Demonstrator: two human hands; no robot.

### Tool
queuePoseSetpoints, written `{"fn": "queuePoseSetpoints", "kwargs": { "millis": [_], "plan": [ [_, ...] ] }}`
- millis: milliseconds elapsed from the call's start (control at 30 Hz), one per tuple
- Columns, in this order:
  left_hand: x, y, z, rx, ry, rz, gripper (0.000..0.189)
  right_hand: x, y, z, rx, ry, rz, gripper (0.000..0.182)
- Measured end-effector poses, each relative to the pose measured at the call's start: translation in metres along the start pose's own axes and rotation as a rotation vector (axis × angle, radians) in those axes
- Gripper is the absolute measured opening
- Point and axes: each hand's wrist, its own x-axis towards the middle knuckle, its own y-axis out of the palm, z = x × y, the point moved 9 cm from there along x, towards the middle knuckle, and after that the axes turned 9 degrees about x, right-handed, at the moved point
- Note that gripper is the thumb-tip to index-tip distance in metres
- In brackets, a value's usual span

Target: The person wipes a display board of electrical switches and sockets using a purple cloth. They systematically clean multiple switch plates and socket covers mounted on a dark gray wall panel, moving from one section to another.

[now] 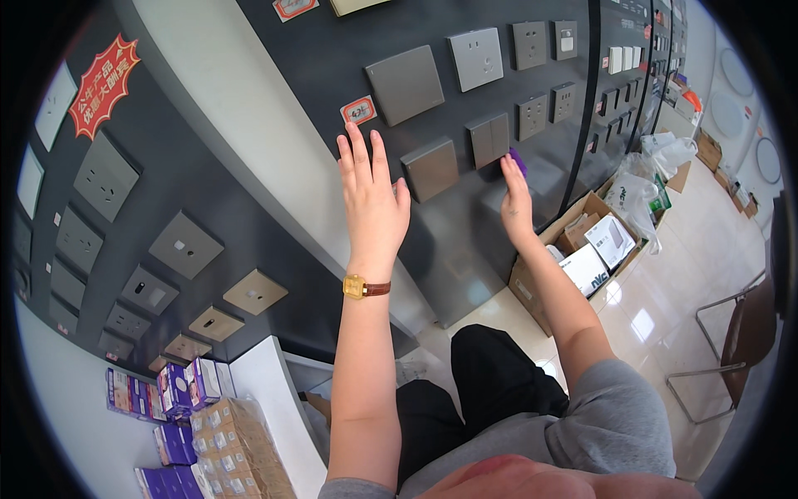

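My left hand [373,215], a gold watch [355,286] on its wrist, is raised with fingers spread and nothing in it. Its fingertips reach just below a red-and-white price tag [359,111] on a dark display panel [474,218]; whether they touch the panel I cannot tell. A large grey switch plate [405,84] sits above that hand, and a brown-grey one [430,169] to its right. My right hand [517,203] holds a purple cloth [518,163], mostly hidden behind the fingers, at the lower edge of a two-gang switch [488,141].
Wall sockets [475,59] fill the panel's upper part. A pale pillar edge [249,137] divides it from another socket panel [206,187] at left. Purple boxes [174,387] and wrapped cartons [230,443] stand lower left. An open cardboard box [530,299] and a chair [745,330] are at right.
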Motion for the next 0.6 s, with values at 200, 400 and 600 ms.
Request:
{"fn": "queuePoseSetpoints", "kwargs": {
  "millis": [200,400,600],
  "plan": [
    [0.000,-0.003,-0.002,0.043,-0.020,-0.010,0.074,-0.009,-0.026,0.030,0.219,0.188,-0.134,0.045],
    [-0.001,-0.003,-0.001,-0.067,-0.021,-0.010,0.071,0.030,-0.007,0.141,0.292,-0.131,-0.049,0.049],
    [0.000,-0.007,-0.003,-0.034,0.005,0.007,0.070,0.045,0.044,0.162,0.175,-0.262,0.104,0.049]
  ]
}}
